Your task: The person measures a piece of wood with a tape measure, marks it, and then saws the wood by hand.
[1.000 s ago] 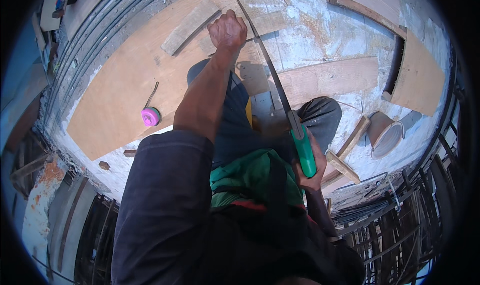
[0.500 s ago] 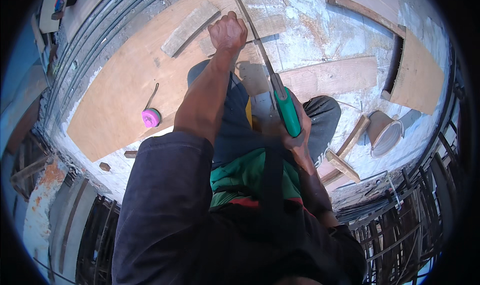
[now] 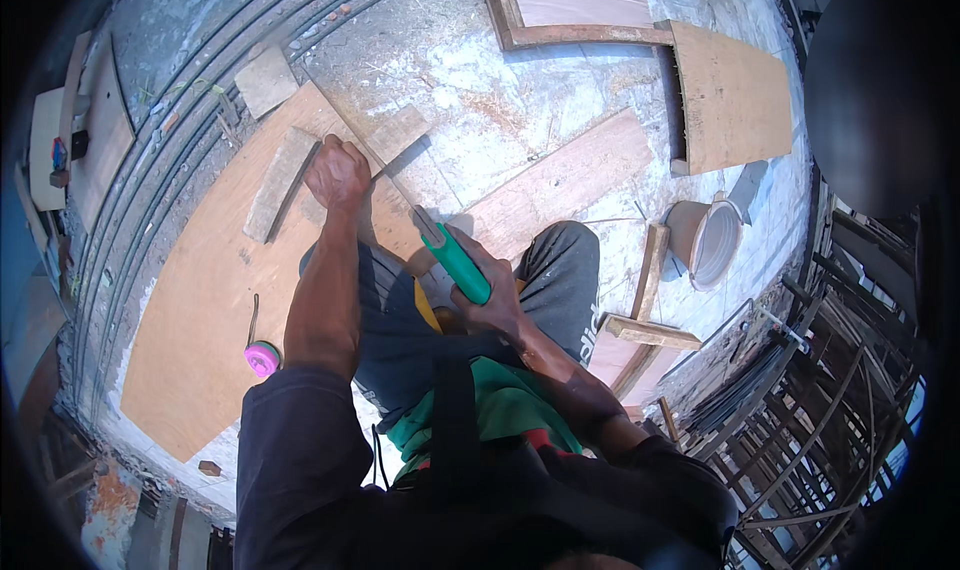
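My right hand (image 3: 492, 295) grips the green handle of a handsaw (image 3: 455, 262), whose blade runs up and left into the edge of a large plywood sheet (image 3: 205, 310). My left hand (image 3: 337, 170) presses down as a fist on the plywood near the cut, next to a short wooden batten (image 3: 280, 183). My knees sit under the saw. Most of the blade is hidden behind my left hand and the sheet.
A pink round tape measure (image 3: 262, 357) lies on the plywood. A long plank (image 3: 565, 178), a grey bucket (image 3: 710, 240), wooden offcuts (image 3: 650, 300), a plywood panel (image 3: 733, 95) and a framed board (image 3: 575, 5) lie on the concrete. Steel rebar runs along the left.
The saw has been pushed forward and down: my right hand and the green handle moved up toward my left hand. The view has tilted, with my left hand lower in the picture.
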A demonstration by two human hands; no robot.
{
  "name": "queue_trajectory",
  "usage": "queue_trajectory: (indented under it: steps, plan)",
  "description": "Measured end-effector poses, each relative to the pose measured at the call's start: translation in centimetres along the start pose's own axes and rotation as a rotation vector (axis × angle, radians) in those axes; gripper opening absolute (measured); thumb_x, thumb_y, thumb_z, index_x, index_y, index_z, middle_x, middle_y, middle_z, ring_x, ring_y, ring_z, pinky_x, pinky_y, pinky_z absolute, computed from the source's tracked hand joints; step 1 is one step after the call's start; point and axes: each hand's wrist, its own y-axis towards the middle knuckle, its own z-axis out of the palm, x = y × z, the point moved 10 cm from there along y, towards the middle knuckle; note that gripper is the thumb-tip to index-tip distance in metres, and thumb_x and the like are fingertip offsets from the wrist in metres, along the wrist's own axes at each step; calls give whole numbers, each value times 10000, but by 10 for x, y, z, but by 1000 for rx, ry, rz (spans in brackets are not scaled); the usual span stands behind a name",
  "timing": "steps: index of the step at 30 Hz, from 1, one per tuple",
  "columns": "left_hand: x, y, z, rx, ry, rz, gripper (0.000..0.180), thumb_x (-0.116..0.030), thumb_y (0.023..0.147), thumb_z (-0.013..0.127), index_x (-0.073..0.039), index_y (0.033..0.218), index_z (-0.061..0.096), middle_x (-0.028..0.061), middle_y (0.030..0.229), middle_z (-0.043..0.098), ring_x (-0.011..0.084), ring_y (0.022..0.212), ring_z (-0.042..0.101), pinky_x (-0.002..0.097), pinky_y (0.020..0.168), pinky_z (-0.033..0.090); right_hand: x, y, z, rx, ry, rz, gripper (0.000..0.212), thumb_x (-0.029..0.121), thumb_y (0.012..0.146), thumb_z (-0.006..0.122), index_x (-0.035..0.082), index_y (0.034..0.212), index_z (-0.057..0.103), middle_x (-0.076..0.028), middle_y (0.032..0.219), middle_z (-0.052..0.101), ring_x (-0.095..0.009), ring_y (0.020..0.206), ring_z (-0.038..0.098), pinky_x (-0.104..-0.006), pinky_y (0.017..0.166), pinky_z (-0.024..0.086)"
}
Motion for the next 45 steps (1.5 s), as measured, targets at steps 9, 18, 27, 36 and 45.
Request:
queue_trajectory:
  steps: [9, 18, 27, 36, 45]
  plan:
    - [-12, -8, -9, -87, -22, 107, 261, -230, 901, 464, -41, 831, 629, 223, 843, 704, 406, 786, 687, 504, 706, 497, 29, -97, -65, 24, -70, -71, 692, 22, 754, 674, 46, 1428, 517, -181, 1347, 625, -251, 1120, 692, -311, 891, 544]
    - [-1, -10, -1, 20, 10, 151, 217, -230, 892, 499, -58, 846, 623, 199, 836, 703, 374, 804, 691, 502, 733, 482, 14, -57, -14, 39, -36, 132, 722, 91, 774, 691, 94, 1464, 478, -178, 1136, 711, -348, 959, 721, -375, 785, 564]
    - [-8, -22, 6, 137, 76, 41, 246, -251, 881, 505, -53, 900, 650, 175, 910, 714, 348, 894, 693, 519, 827, 456, -52, -98, 1, 12, 2, 182, 719, 3, 720, 644, 8, 1424, 500, -206, 1198, 663, -299, 1067, 682, -362, 921, 512]
    - [13, -29, 10, 11, 36, -80, 248, -261, 886, 506, -75, 867, 670, 166, 893, 729, 325, 846, 716, 496, 779, 481, 28, -79, -29, 80, -105, 182, 729, -21, 715, 603, -27, 1435, 489, -219, 1400, 580, -275, 1215, 635, -340, 977, 490]
    - [7, -32, 17, 131, 72, -73, 273, -282, 907, 501, -67, 925, 667, 170, 929, 728, 329, 880, 711, 479, 831, 479, 46, -78, -57, 60, -77, 65, 746, -21, 735, 606, 14, 1468, 474, -161, 1256, 688, -197, 1076, 685, -290, 935, 495]
